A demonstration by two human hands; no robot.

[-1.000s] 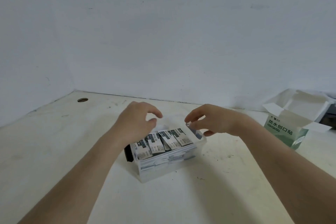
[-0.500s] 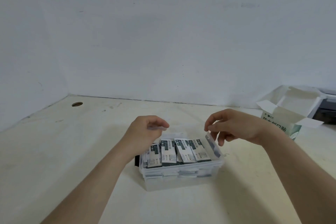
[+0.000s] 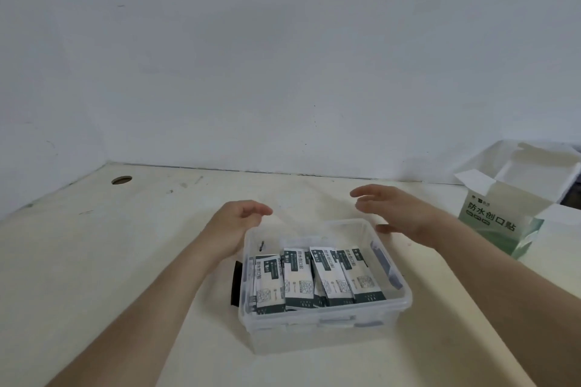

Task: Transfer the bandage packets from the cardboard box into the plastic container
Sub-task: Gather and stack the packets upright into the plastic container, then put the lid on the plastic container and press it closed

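A clear plastic container (image 3: 327, 328) sits on the table in front of me. Several white and dark green bandage packets (image 3: 317, 276) stand side by side in it. My left hand (image 3: 235, 223) hovers at the container's back left corner, fingers loosely curled, holding nothing. My right hand (image 3: 399, 214) hovers at the back right corner with fingers stretched out and spread, also empty. The green and white cardboard box (image 3: 500, 223) stands at the far right with its flaps open; its inside is hidden from me.
The pale table (image 3: 94, 261) runs to a white wall behind. A round cable hole (image 3: 121, 180) lies at the back left. A black clip (image 3: 236, 284) hangs on the container's left side. A dark object sits behind the cardboard box at the right edge.
Both hands have let go of the container's rim area and lifted back and apart. The right hand's fingers have straightened. The view has shifted, so the container lies nearer and squarer.
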